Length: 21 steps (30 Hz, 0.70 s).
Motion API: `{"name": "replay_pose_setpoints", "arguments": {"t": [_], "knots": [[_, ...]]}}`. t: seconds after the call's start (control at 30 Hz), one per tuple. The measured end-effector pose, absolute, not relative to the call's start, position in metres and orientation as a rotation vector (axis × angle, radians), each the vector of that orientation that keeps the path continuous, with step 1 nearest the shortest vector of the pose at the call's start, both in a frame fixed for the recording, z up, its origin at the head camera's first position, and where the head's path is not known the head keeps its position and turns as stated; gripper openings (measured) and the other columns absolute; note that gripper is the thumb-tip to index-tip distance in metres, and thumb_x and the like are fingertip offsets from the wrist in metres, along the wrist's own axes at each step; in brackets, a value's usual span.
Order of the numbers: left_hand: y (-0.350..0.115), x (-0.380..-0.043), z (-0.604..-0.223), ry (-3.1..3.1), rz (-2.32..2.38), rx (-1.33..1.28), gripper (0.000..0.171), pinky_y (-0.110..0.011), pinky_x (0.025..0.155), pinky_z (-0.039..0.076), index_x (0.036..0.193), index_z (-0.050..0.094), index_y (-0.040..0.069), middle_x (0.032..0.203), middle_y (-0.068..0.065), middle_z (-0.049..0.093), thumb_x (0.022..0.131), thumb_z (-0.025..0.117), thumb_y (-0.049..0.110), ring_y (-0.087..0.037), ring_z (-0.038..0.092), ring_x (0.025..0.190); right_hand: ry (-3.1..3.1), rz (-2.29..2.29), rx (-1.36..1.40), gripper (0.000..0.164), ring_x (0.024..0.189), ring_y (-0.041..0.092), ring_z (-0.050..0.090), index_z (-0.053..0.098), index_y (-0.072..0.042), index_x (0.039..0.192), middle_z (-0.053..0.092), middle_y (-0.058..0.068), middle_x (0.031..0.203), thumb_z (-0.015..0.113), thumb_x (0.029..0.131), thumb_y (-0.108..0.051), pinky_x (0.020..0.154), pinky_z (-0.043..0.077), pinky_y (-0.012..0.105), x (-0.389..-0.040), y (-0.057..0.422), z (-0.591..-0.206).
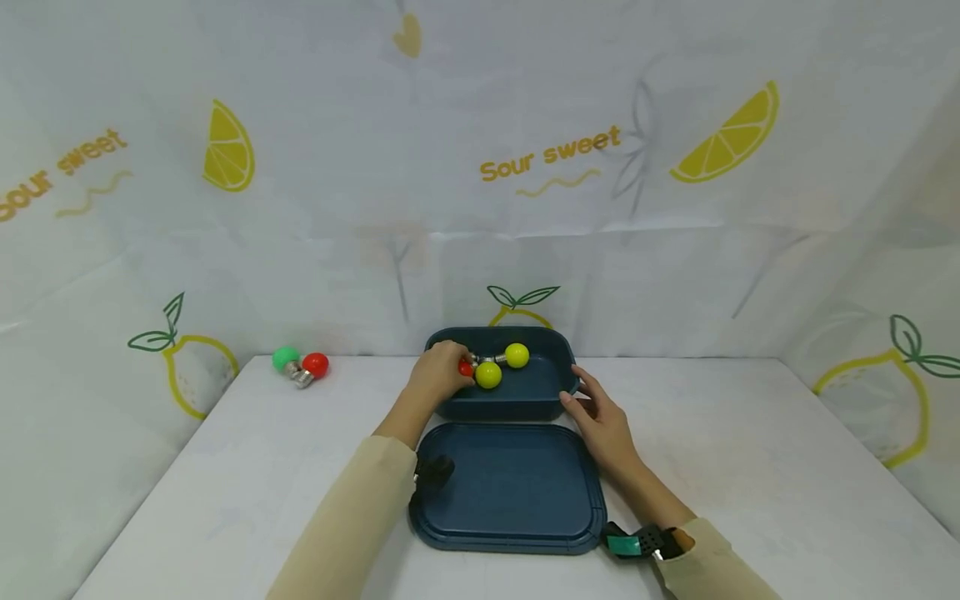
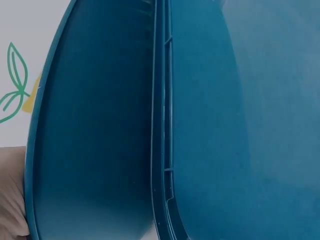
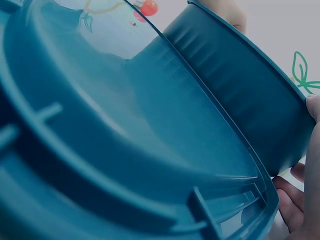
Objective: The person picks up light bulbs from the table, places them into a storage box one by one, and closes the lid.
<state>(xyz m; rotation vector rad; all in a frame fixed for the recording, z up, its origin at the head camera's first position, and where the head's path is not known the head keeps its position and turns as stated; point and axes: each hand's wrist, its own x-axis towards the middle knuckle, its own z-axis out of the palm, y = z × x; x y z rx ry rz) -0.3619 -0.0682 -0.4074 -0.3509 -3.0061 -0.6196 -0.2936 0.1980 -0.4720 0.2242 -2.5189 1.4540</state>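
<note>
A dark blue plastic box [image 1: 534, 379] stands at the back of the table, with two yellow light bulbs [image 1: 517, 356] with silver bases inside. My left hand [image 1: 441, 371] reaches over the box's left end and pinches a red light bulb [image 1: 466, 368], which its fingers partly cover. At the opposite end, my right hand [image 1: 606, 423] holds the box's front right corner, thumb at the front rim and fingers along the side. In the left wrist view the box's outer wall [image 2: 95, 120] hides the bulbs.
A dark blue lid [image 1: 510, 487] lies flat just in front of the box. A green light bulb [image 1: 286, 358] and another red light bulb [image 1: 316, 365] lie at the table's back left. Behind stands a white cloth backdrop [image 1: 337, 250] printed with lemons.
</note>
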Motion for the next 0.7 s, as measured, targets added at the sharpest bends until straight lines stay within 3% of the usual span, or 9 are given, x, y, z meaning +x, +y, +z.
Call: {"name": "replay_pose_setpoints", "arguments": {"t": [0.7], "knots": [[-0.0692,-0.3656,-0.4068,-3.048,-0.591,-0.413,0.041,-0.042,0.099,0.056,0.12,0.074,0.01,0.128,-0.008,0.069,0.085,0.083,0.029,-0.025,0.067,0.112,-2.519,1.459,0.222,0.058,0.122,0.039,0.065,0.037,-0.022,0.157,0.052,0.026,0.148,0.055,0.104,-0.039,0.104,0.05,0.058,-0.2939,0.1984,-0.4726]]}}
